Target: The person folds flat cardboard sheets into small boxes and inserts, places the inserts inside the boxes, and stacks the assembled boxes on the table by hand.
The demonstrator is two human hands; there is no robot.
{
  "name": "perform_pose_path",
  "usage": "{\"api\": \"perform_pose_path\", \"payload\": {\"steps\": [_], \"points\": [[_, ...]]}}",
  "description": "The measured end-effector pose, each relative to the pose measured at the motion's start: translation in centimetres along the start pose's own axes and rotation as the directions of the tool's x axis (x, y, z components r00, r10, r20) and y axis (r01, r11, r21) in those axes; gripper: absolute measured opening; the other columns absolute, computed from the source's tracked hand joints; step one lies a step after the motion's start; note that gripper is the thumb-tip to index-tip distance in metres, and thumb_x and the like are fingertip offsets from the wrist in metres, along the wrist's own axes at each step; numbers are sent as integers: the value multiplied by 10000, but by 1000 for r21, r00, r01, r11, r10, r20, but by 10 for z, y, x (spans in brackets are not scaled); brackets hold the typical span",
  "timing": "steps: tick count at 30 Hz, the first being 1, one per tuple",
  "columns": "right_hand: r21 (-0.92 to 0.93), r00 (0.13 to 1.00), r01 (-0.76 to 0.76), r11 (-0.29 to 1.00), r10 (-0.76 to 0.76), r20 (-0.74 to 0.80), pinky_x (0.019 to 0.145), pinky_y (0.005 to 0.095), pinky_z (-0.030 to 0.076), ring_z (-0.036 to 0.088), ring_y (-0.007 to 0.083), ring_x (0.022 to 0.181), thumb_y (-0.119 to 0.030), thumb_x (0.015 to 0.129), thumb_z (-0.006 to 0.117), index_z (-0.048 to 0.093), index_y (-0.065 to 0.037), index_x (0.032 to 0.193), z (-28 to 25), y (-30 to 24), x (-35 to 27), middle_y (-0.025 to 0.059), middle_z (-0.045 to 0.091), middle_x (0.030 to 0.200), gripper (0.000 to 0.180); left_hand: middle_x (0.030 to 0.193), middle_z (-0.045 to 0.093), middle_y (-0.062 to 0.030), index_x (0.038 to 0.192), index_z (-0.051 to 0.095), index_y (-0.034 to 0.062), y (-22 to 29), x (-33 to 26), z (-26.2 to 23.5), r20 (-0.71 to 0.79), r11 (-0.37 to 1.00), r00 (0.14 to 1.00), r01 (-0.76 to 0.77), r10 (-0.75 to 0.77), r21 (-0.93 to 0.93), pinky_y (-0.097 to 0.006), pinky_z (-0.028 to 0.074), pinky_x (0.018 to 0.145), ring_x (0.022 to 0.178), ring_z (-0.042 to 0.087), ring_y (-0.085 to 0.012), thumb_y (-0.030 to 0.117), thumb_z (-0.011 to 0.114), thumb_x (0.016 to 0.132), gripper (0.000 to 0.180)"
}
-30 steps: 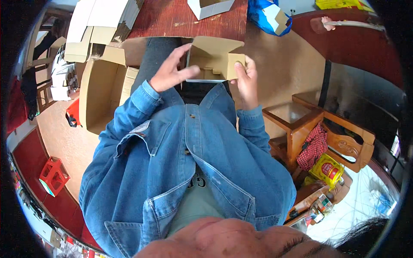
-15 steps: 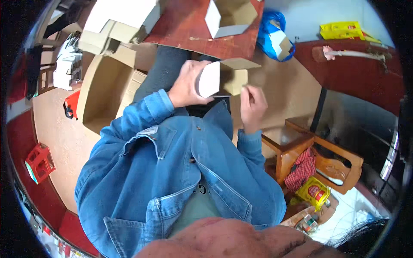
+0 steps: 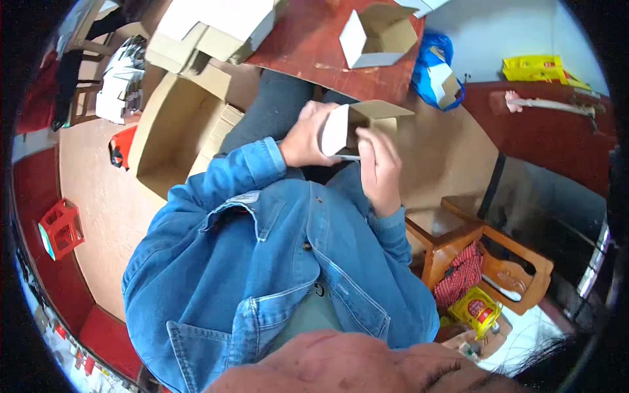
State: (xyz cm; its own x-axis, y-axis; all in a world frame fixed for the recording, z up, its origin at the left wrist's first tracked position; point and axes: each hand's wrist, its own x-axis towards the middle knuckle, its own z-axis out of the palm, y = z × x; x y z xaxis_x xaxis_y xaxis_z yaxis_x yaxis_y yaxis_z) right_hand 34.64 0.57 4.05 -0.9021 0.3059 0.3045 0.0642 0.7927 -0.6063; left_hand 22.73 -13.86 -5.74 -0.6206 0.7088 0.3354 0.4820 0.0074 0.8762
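Above my lap is a small cardboard box (image 3: 335, 131), white outside and brown inside, its open side facing up and its flaps spread. My left hand (image 3: 305, 136) is closed round its left side, the fingers partly hidden behind a white flap. At the near right edge of the opening, my right hand (image 3: 381, 165) has its fingers bent together against the box. What its fingertips pinch is partly hidden. Beyond, a similar open box (image 3: 350, 40) stands on the red table (image 3: 308, 46).
Flat white cardboard (image 3: 229, 29) lies on the table's left. A large brown carton (image 3: 147, 134) stands open on the floor beside my leg. A blue plastic bag (image 3: 424, 82) with a box in it hangs by the table's right edge. A wooden chair (image 3: 485, 229) is at my right.
My right hand has moved from the box's right corner leftward to the near part of its opening. My left hand keeps its hold. The whole view has shifted slightly.
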Motion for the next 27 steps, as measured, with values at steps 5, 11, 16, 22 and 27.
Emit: {"api": "perform_pose_path", "payload": {"steps": [5,11,16,22,27], "points": [[-96,995,50,994,-58,-78,798,393,514,629,307,865,-62,893,658,659,0,1106,2,22,14,143,672,1050,221,1308,516,-176,1400,443,38,-6,-6,3,109,995,994,-7,18,-104,-419,410,1042,1141,510,-347,147,888,525,988],[-13,966,-167,986,166,200,817,412,514,653,333,910,-44,914,611,683,-23,1109,-7,23,1,151,685,1110,209,1349,490,-185,1410,423,41,-18,-9,2,163,990,986,40,-18,-138,-439,409,1068,1194,504,-363,114,889,547,985],[-370,811,-13,929,226,540,782,455,523,661,370,834,-97,946,521,667,7,1077,3,20,6,230,683,985,222,1354,496,-188,1408,429,46,-7,-4,6,191,993,975,-101,110,-60,-444,420,1056,1196,511,-364,100,880,571,952],[-260,867,-66,963,184,462,768,463,518,664,375,835,-149,949,521,674,1,1057,25,42,6,222,694,990,240,1337,508,-185,1404,434,52,-3,-1,9,194,988,969,-145,152,-51,-443,426,1051,1188,520,-366,101,875,586,931],[-135,909,-100,986,145,390,755,470,514,666,379,836,-201,952,521,682,-4,1036,39,51,0,213,704,994,268,1328,517,-183,1398,439,54,3,2,6,184,987,970,-154,158,-38,-439,430,1051,1178,527,-365,108,871,592,916]]}}
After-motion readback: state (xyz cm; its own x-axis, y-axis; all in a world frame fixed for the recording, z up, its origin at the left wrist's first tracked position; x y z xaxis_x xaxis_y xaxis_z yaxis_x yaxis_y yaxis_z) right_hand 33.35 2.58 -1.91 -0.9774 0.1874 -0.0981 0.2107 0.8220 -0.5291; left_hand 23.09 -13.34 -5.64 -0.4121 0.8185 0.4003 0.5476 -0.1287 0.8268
